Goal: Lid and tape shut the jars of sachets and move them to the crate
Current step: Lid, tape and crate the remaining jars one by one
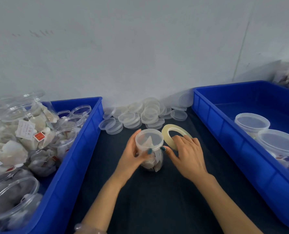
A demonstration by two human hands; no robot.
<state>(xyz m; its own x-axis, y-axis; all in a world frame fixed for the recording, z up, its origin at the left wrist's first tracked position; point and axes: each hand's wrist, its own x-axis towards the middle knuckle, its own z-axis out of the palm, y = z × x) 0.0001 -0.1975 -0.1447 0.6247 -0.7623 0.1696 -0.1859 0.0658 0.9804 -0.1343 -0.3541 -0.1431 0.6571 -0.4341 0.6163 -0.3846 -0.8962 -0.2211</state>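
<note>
The jar point(151, 159) stands upright on the middle of the table, between two crates. It is clear plastic, packed with pale sachets, and a translucent lid point(149, 139) sits on its mouth. The left hand point(132, 153) grips it from the left, fingers round the back and the thumb, its nail painted teal, across the front. The right hand point(188, 155) touches the jar's right side with its thumb tip. Its bent fingers lie on the near rim of a tape roll point(165, 135) just behind and right of the jar; I cannot tell whether they grasp it. A heap of loose lids point(140, 114) lies along the far edge. The left crate point(76, 166), blue, is crowded with unlidded jars of sachets. The right crate point(224, 132), also blue, holds two lidded jars point(278, 143) by its right side. The table point(157, 200) is covered in dark, matte cloth. A bare pale grey wall point(140, 48), slightly scuffed, rises straight from its far edge.
</note>
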